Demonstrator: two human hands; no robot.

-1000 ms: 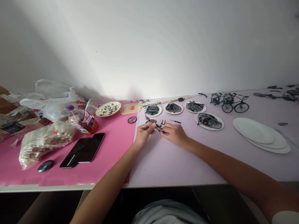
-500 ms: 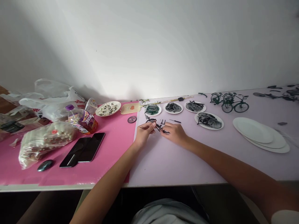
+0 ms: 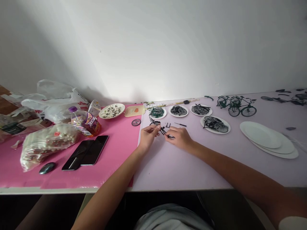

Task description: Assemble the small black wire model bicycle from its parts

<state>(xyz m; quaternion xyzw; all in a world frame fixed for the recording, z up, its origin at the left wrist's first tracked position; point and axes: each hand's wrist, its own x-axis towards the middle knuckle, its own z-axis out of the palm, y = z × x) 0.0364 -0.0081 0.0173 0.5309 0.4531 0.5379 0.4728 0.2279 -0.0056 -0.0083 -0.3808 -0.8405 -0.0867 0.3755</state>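
Observation:
Between my hands, just above the pale sheet, is a black model bicycle part (image 3: 163, 130), thin and partly covered by fingers. My left hand (image 3: 148, 135) pinches its left end between thumb and fingers. The other end is in the closed fingers of my right hand (image 3: 179, 136), where a curved black piece sticks out below. Behind the hands lie a small black U-shaped part (image 3: 168, 125) and a slim black screwdriver (image 3: 180, 124). A loose black wheel (image 3: 136, 122) rests on the pink sheet, left of my left hand.
Small white plates behind hold green parts (image 3: 157, 112) and black parts (image 3: 178, 110); another holds wheels (image 3: 216, 124). Green model bicycles (image 3: 241, 107) stand right, near stacked white plates (image 3: 260, 134). On the left are phones (image 3: 85, 153), a mouse (image 3: 47, 168), a bottle (image 3: 83, 122) and bags.
The camera view has shifted very slightly. Both hands keep nearly the same place and grip on the black bicycle part.

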